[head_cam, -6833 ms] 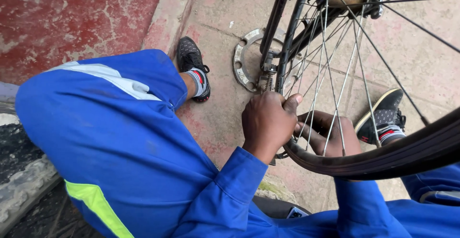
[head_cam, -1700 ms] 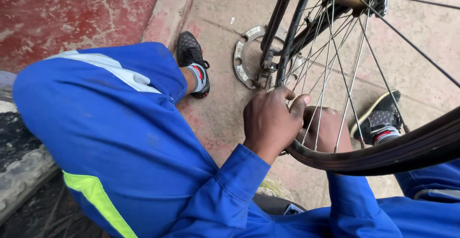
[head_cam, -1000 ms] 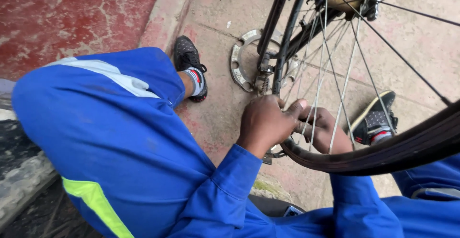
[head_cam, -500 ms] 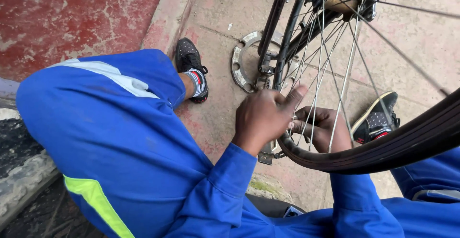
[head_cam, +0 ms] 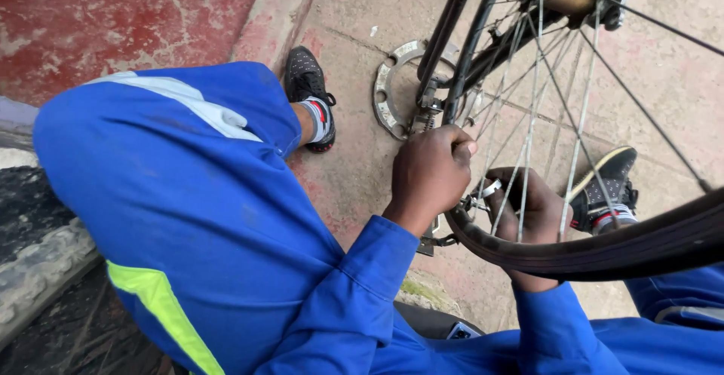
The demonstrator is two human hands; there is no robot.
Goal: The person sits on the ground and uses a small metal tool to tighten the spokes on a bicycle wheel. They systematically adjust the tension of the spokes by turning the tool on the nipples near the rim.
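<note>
Outdoor street-side bike repair spot, not an indoor workshop. You're crouched on a rough concrete pavement (head_cam: 362,13) stained pink, next to a raised step of worn red paint (head_cam: 128,13) and a grimy stone kerb (head_cam: 38,262) at your left. You wear blue work overalls (head_cam: 188,216) with a reflective yellow-green stripe. A bicycle wheel (head_cam: 573,141) stands before you, and a loose metal chainring (head_cam: 392,88) lies flat on the ground.

Around the work: ring, shoes, floor.
A toothed metal ring (head_cam: 391,81) lies flat on the pinkish concrete floor (head_cam: 362,13); a black shoe (head_cam: 308,88) rests just beside it, red-painted slab (head_cam: 113,20) beyond.
</note>
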